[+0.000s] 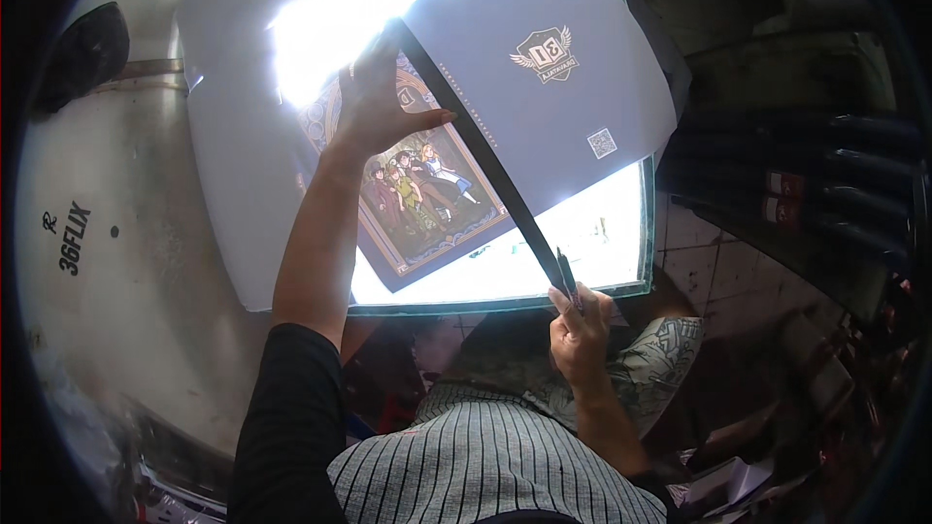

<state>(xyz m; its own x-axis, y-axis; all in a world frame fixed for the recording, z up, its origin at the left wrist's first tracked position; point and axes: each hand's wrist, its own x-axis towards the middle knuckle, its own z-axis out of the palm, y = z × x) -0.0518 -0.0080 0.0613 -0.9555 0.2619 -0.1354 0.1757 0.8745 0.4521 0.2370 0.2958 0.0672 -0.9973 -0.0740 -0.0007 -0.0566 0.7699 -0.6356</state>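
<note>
A large blue printed sheet [544, 136] lies on a brightly lit glass light table [629, 223]. Its left part carries an illustration of several figures in a gold border; its right part shows a winged emblem and a small square code. A long black straightedge [466, 121] crosses the sheet slantwise between these parts. My left hand [374, 112] rests at its upper end, fingers stretched and the thumb apart on the strip; glare blurs the fingertips. At the lower end, my right hand [581, 330] grips a slim dark pen-like tool [566, 272] beside the straightedge's tip.
A pale, larger sheet [228, 175] extends under the print on the left. Beyond it stands a light-coloured panel [126, 223] with dark lettering, and a dark bundle [92, 49] above. Long dark rolls [767, 170] lie to the right. The glass edge [505, 305] runs just before my body.
</note>
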